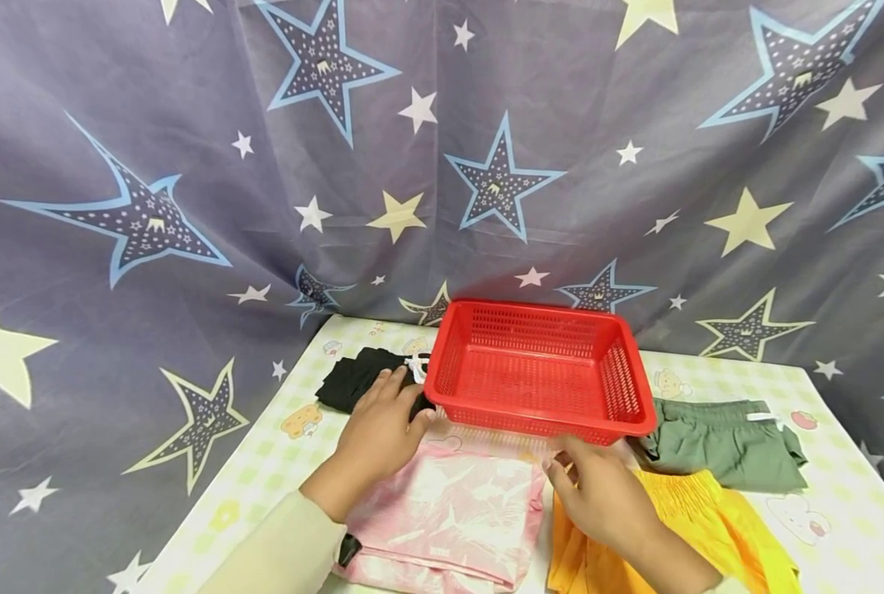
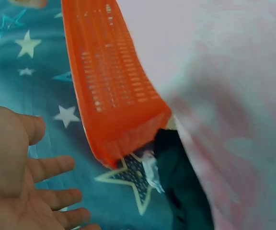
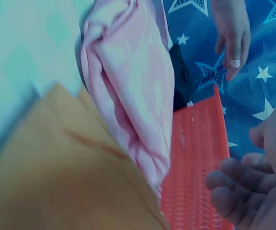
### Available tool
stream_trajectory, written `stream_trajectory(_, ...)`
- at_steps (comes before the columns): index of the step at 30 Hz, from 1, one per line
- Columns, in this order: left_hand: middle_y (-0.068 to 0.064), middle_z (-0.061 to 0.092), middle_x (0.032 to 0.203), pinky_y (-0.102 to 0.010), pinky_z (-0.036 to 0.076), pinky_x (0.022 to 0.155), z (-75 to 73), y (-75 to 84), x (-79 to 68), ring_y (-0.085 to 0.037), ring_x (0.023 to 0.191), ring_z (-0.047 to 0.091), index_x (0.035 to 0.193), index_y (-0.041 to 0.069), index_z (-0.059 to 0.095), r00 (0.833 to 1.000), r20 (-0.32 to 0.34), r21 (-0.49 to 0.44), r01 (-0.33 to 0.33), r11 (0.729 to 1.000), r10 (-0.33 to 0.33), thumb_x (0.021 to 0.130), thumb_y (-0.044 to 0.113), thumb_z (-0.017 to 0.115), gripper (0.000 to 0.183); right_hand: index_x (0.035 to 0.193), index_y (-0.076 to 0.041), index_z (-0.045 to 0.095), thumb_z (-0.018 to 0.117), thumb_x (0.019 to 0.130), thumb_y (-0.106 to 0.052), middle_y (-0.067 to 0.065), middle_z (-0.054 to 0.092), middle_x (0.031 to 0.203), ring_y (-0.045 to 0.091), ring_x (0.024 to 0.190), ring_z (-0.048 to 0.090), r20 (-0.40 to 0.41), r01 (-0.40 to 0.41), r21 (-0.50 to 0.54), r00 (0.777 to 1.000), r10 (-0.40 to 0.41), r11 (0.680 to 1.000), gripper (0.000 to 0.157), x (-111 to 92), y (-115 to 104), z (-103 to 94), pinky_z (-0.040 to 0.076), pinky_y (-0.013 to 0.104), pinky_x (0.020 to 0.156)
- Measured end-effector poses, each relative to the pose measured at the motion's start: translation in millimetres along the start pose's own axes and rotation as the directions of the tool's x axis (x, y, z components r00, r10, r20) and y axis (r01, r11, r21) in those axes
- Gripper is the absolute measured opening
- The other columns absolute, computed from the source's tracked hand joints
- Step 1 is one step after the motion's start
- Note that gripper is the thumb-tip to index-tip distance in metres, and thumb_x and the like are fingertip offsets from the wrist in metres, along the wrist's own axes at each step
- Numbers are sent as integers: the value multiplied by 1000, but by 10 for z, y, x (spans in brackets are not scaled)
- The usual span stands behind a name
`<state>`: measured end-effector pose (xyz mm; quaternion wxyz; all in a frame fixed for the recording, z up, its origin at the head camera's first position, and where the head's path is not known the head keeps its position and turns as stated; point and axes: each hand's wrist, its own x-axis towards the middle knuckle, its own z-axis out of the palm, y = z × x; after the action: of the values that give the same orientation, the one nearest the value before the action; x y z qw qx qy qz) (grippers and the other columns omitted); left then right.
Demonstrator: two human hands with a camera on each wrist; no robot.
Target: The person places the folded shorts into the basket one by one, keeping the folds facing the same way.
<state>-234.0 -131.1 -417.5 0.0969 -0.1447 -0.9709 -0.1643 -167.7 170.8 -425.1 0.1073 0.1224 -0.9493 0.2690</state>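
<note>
Had left hand (image 1: 382, 425) palm-down, with fingers straight and parted, empty, reaching over black clothing (image 1: 360, 375) left of red basket (image 1: 538, 384), couldn't tell if touching; had right hand (image 1: 605, 495) near basket's front rim, above yellow clothing (image 1: 724, 528), with fingers loosely bent, also empty; saw folded pink clothing (image 1: 449, 511) lying on table (image 1: 248, 478) between hands, before basket
</note>
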Motion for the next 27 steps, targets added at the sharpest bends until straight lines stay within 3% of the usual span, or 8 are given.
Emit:
stream_trajectory(4,-23,38,158,-55,23,120,54,-122,-89,-43,149,28,139,7,61,998,-10,-33,63,997,-63,102,39,61,49,114,-7,71,68,96,-13,-8,70,85,6,74,62,81,-152,171,987,140,973,19,-58,-10,91,51,30,63)
stream_trajectory(8,-25,41,155,-59,29,116,113,-232,-171,-45,145,34,136,6,63,992,-1,-40,125,991,-125,101,35,63,45,114,1,69,62,97,-9,1,71,84,12,70,65,178,-298,301,951,253,906,21,-98,9,168,52,31,58)
stream_trajectory(12,-24,54,142,-61,39,107,131,-361,-263,-45,131,48,131,4,65,983,-25,-17,180,983,-181,100,27,64,39,113,4,66,59,98,-10,6,66,72,19,56,61,281,-414,349,902,327,841,22,-131,35,225,50,34,49)
stream_trajectory(17,-22,66,114,-60,49,88,124,-577,-380,-45,104,60,123,3,69,967,-24,62,256,965,-255,97,17,64,30,104,2,64,57,98,-11,10,62,65,21,49,60,407,-525,337,830,382,781,16,-128,67,253,53,36,45)
stream_trajectory(22,-25,65,101,-63,50,78,101,-763,-466,-48,95,61,119,0,68,926,74,124,359,925,-370,97,15,61,28,95,2,63,56,99,-9,11,60,64,19,49,58,460,-564,327,796,393,759,13,-111,78,291,53,35,45)
stream_trajectory(27,-28,66,107,-66,49,80,109,-873,-495,-52,99,62,120,-3,63,861,188,142,452,880,-473,100,18,57,30,95,2,62,56,98,-8,10,56,60,18,48,53,487,-598,318,769,415,735,12,-100,77,334,51,32,44)
